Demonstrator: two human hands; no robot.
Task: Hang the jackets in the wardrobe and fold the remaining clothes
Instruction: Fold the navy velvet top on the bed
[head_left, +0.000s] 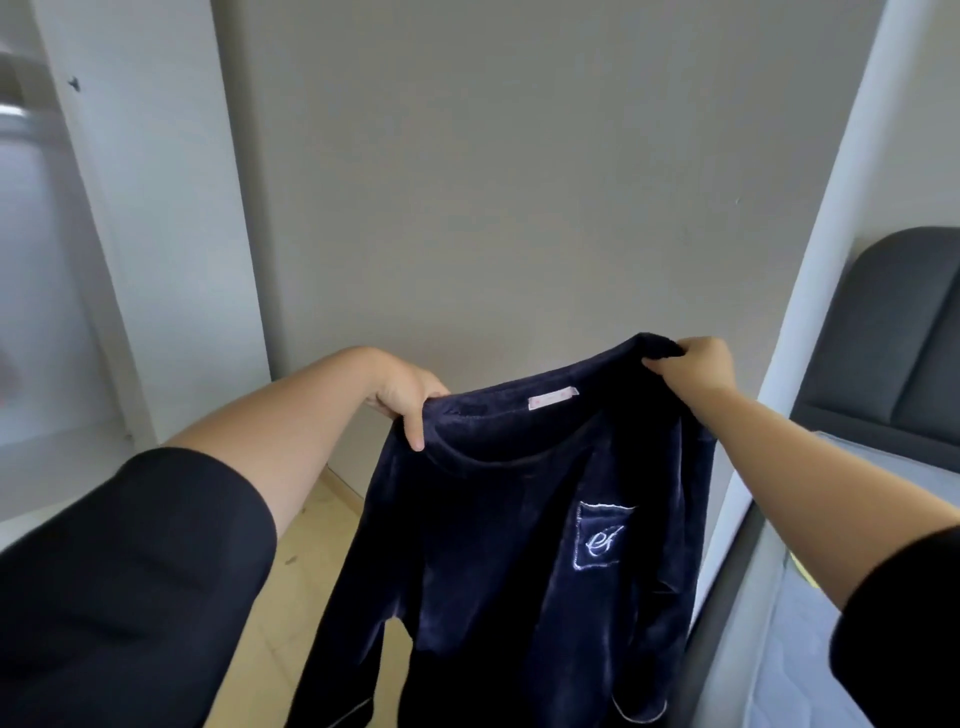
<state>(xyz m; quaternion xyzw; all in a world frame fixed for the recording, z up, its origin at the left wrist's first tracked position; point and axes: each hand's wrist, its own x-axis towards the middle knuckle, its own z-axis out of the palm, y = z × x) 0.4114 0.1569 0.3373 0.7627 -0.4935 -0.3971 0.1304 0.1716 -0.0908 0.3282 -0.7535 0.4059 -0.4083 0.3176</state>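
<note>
Both hands are raised in front of me: my left hand (402, 397) pinches one shoulder of a navy velvet top (519, 545), thumb curled over the near side of the fabric, while my right hand (696, 366) is closed around the other shoulder, slightly higher. The top hangs in the air between the two grips with its neckline stretched open towards me, in front of a plain grey wall (519, 182), and its lower part runs out of the bottom of the view. A pale pink label (553, 399) shows inside the back of the collar, and a chest pocket (602, 535), edged in white stitching and carrying a white embroidered monogram, faces the camera. Black sleeves (130, 571) cover both my upper arms; the forearms are bare. An open white wardrobe (78, 260) stands to the left, its interior blurred. Below the garment I see a light wooden floor (311, 571). To the right, past a white upright panel (831, 208), are a dark grey padded headboard (893, 322) and the edge of a mattress (831, 675).
</note>
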